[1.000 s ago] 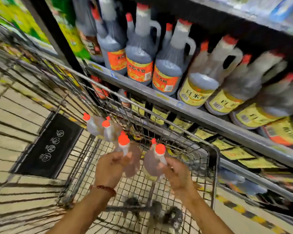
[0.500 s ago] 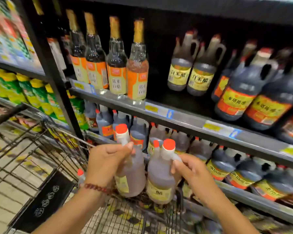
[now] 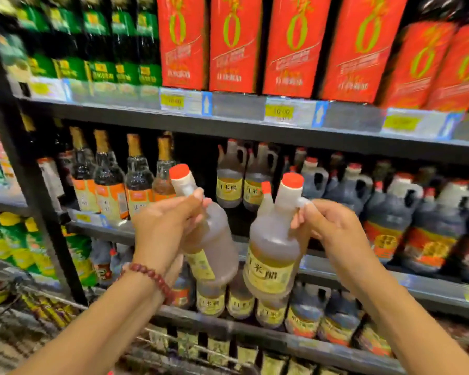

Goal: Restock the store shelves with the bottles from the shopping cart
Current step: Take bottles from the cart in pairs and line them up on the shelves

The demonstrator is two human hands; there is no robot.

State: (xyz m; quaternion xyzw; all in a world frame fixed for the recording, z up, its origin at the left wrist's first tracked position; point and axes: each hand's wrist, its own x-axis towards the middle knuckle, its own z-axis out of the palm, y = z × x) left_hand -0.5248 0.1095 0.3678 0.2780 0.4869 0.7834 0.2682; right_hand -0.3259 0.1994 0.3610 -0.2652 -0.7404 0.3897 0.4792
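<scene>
My left hand (image 3: pixel 165 226) grips the neck of a pale vinegar bottle (image 3: pixel 214 247) with an orange cap and a yellow label, tilted to the left. My right hand (image 3: pixel 333 231) holds the handle of a second, like bottle (image 3: pixel 274 255), nearly upright. Both bottles hang in front of the middle shelf (image 3: pixel 255 128), level with two matching yellow-label bottles (image 3: pixel 229 180) that stand on it behind a dark gap. The wire shopping cart (image 3: pixel 38 307) shows only as its rim at the lower left.
Tall glass bottles with gold foil necks (image 3: pixel 109 180) stand left of the gap, dark jugs with orange labels (image 3: pixel 387 220) to the right. Red cartons (image 3: pixel 233 41) fill the top shelf. More yellow-label bottles (image 3: pixel 210 299) line the lower shelf. A black upright post (image 3: pixel 33 185) stands at left.
Both hands have lifted their bottles out of the cart up to the middle shelf's height. The view has tilted upward, so the cart has dropped to the bottom edge.
</scene>
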